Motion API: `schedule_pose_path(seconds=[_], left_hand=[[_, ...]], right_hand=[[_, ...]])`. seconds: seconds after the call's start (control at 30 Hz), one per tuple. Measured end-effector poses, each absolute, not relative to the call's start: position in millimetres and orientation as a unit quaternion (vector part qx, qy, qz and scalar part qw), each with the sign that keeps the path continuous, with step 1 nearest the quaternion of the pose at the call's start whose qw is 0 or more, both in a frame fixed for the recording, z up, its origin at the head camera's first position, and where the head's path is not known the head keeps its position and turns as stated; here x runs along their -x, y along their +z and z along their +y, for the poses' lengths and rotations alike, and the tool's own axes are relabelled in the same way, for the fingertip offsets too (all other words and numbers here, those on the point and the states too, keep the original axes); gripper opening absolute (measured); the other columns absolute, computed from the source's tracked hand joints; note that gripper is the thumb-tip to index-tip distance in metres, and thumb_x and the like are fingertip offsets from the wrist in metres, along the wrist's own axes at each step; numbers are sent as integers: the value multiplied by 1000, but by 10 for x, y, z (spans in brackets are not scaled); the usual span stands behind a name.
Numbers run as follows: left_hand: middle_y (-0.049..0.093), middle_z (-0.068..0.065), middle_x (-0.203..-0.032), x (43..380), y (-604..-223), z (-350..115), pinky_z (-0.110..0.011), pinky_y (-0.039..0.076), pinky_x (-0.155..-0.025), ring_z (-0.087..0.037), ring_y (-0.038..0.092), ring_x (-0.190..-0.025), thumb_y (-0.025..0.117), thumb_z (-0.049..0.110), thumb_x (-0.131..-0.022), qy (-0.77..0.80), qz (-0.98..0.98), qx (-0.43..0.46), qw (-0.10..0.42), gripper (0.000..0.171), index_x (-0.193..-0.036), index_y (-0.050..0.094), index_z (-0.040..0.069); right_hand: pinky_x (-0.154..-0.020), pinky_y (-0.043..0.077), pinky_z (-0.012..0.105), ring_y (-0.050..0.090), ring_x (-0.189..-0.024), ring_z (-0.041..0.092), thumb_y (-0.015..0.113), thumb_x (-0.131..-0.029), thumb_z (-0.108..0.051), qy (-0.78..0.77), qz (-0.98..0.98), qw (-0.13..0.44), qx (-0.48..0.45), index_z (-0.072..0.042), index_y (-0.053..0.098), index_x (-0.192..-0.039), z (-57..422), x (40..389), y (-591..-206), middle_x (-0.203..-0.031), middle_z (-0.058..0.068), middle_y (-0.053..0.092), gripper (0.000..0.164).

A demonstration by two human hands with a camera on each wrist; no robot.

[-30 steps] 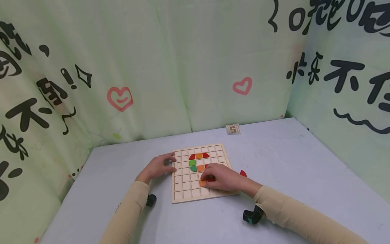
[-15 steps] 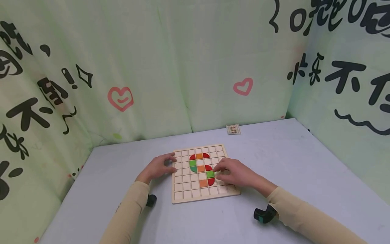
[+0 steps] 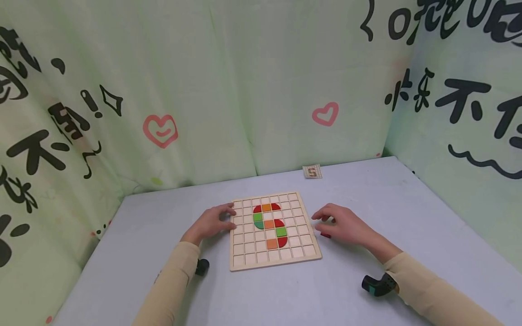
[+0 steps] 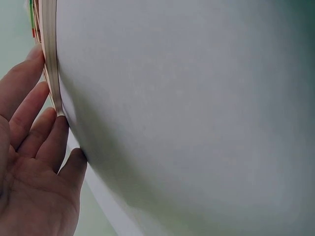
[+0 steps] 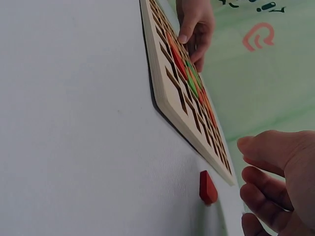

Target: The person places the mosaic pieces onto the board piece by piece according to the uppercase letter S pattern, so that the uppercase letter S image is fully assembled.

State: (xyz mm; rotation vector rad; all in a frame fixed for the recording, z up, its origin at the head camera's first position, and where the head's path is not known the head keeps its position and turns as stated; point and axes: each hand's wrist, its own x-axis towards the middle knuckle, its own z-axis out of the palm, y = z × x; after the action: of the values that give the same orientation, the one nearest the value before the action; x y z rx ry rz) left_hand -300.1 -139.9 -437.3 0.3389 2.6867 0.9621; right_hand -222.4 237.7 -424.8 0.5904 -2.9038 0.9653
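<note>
A square wooden grid board [image 3: 248,260] lies on the table, with red, orange and green pieces set in its middle cells in an S shape. My left hand [image 3: 211,222] rests its fingertips along the board's left edge, as the left wrist view shows up close. Off the right edge, my right hand [image 3: 345,224] hovers with loosely bent fingers and nothing between them. Beneath it, a loose red piece [image 5: 207,188] lies on the table beside the board; in the head view the hand partly hides it.
A small card [image 3: 312,171] with an S-like pattern on a grid lies at the table's back edge. Pale green curtains [image 3: 204,90] with black writing and pink hearts hang behind and beside the white table [image 3: 399,213].
My right hand has left the board's lower cells and moved right, past the right edge to above the loose red piece. A green piece, earlier hidden by it, now shows. The left hand stays still.
</note>
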Motion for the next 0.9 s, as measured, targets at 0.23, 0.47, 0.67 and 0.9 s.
schedule_pose_path(seconds=[0.23,0.47,0.67,0.9], left_hand=[[43,-5,-159,2998,-4352,-1397,-53,26,-123,-33,29,-152,78,18,-88,328,928,-115,134,34,-120,68,12],[42,-5,-159,3006,-4360,-1402,-53,26,-123,-33,29,-152,78,19,-88,327,928,-114,136,34,-120,68,13],[43,-5,-159,3022,-4374,-1403,-53,26,-123,-33,29,-152,78,19,-88,329,927,-116,136,34,-119,68,13],[43,-5,-158,3020,-4393,-1402,-53,27,-123,-33,30,-151,78,19,-87,328,928,-116,134,34,-119,69,13]], right_hand=[[-85,55,39,62,-97,21,72,-88,-15,295,-937,14,-186,-6,72,-111,2546,2203,-4265,-108,5,69,24],[-86,54,38,60,-99,20,76,-86,-18,284,-941,-13,-185,-6,70,-115,2613,2202,-4321,-112,6,68,32],[-85,55,35,59,-98,17,79,-85,-19,278,-940,-19,-199,-7,71,-114,2609,2199,-4364,-111,4,68,32],[-82,55,31,61,-96,15,77,-86,-13,270,-936,-17,-226,-9,73,-113,2601,2200,-4361,-110,1,69,28]])
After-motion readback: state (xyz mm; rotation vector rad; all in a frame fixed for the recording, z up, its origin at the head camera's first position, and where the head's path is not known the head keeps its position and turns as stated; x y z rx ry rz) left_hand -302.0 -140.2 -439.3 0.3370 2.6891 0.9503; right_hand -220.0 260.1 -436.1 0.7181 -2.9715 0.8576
